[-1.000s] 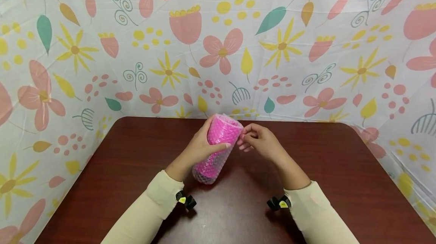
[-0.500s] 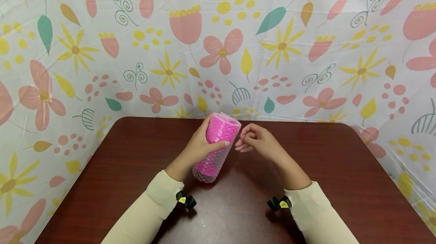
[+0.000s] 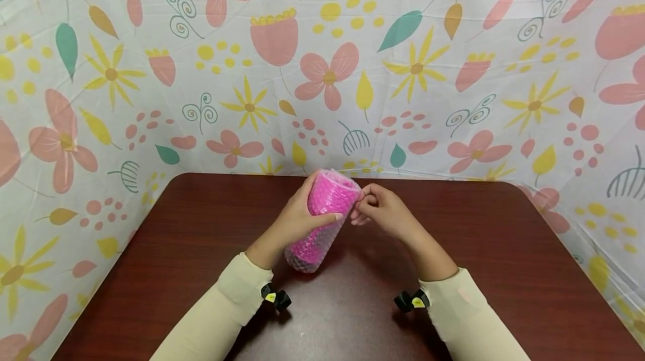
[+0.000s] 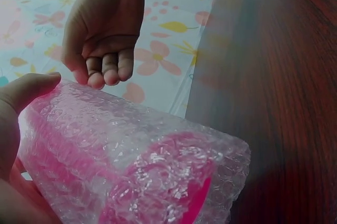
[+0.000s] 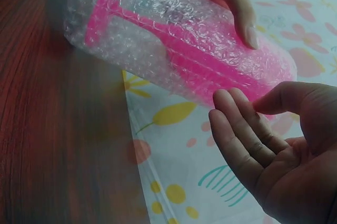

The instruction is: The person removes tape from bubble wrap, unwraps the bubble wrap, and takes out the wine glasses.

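Left hand grips the pink bundle, tilted over the table. Right hand just came back to its far right side, so both are on it; can't tell if that one's pinching.

Wrapped cylinder positioned over table, far end inclined right. Left hand on its left side; right hand at its far right edge. Cloth backdrop behind table's far edge.

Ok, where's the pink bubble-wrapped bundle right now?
Near the middle of the head view, the bundle is tilted over the table, gripped by the left hand, with the right hand close by its upper right edge.
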The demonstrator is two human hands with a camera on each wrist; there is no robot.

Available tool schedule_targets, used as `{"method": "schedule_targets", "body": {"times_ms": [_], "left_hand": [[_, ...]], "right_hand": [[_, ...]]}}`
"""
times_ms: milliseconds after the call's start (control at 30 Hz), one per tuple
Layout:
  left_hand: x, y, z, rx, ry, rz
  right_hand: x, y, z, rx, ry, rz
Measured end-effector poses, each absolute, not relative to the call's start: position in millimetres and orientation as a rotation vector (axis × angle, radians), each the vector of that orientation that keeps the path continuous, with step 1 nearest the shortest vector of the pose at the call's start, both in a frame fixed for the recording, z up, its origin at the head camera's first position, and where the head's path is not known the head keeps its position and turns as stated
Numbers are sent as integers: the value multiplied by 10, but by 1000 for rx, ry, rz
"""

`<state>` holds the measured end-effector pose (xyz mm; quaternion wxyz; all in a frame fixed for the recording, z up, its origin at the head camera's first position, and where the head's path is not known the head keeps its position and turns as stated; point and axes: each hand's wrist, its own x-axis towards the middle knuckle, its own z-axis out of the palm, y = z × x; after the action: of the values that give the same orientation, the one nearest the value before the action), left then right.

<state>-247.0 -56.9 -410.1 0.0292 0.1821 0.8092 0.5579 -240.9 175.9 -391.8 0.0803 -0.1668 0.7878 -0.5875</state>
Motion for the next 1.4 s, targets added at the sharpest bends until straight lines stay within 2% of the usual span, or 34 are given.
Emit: {"method": "schedule_targets", "body": {"times_ms": [400,1400], "left_hand": [[-2491,-564,-4115,487,2510,1779],[-2521,-564,-4123,401,2602,1812]], "right_hand": [[-2399,1719,-3888,-483,2559,-1727],[-2424,1751,-3879,-476,2422,-1812]]}}
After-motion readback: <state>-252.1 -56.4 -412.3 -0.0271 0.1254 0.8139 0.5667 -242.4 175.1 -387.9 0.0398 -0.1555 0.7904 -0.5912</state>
